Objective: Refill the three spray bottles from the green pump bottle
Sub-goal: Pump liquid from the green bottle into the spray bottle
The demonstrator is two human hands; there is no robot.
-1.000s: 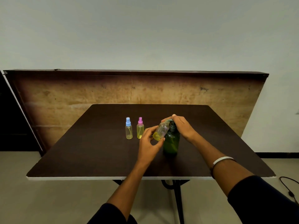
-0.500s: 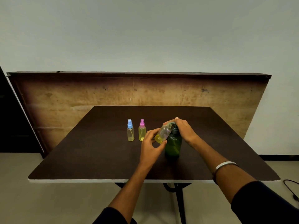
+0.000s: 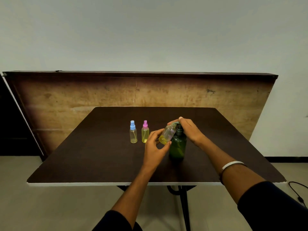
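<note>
The green pump bottle [image 3: 178, 146] stands upright on the dark table [image 3: 100, 155]. My right hand [image 3: 189, 130] lies over its pump head, fingers curved across the top. My left hand [image 3: 154, 145] grips an uncapped clear spray bottle [image 3: 167, 134], tilted with its open neck up against the pump nozzle; a little yellow liquid sits at its base. To the left stand a blue-capped spray bottle [image 3: 133, 132] and a pink-capped spray bottle [image 3: 145, 132], both upright with yellow liquid inside. The cap of the tilted bottle is not visible.
A large wooden board [image 3: 66, 97] leans against the wall behind the table. The table's white front edge [image 3: 100, 183] runs near my forearms. A black cable [image 3: 298, 194] lies on the floor at the right.
Both hands and the tilted bottle hold the same pose at the pump head; only the camera view has shifted slightly.
</note>
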